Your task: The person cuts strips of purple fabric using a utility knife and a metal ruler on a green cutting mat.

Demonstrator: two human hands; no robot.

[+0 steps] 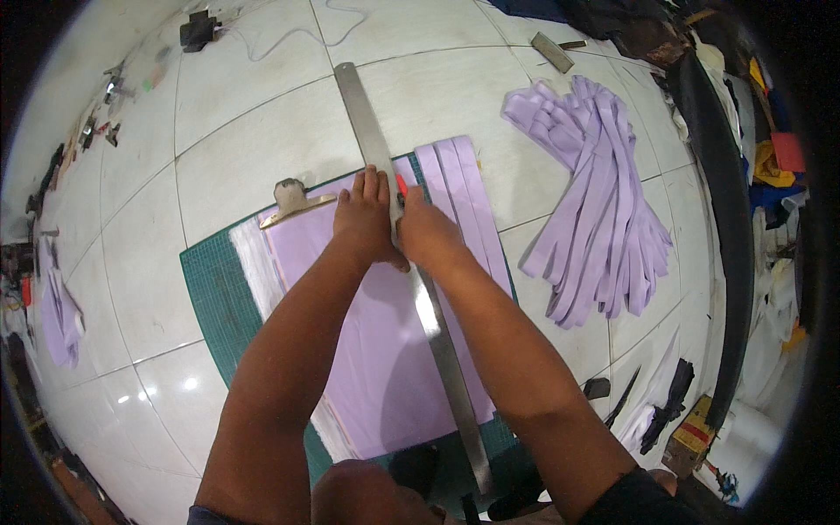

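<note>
A long steel ruler (444, 350) lies lengthwise across lilac fabric (378, 350) on a green cutting mat (213, 284). My left hand (365, 214) is flat, fingers stretched forward, pressing the fabric and the ruler's left edge. Along the ruler's right edge, my right hand (427, 229) is closed around a red cutter knife (402, 185); its blade is hidden. Several narrow lilac strips (461, 197) lie side by side to the right of the ruler. A metal bulldog clip (293, 203) grips the fabric's far left edge, beside a white frayed border (254, 271).
A bundle of lilac strips (595, 201) rests on the white tiled floor (262, 122) at the right. Beyond it is a small metal block (552, 52). A long black roll (731, 219) and coloured scraps line the right side. Lilac cloth (59, 311) lies far left.
</note>
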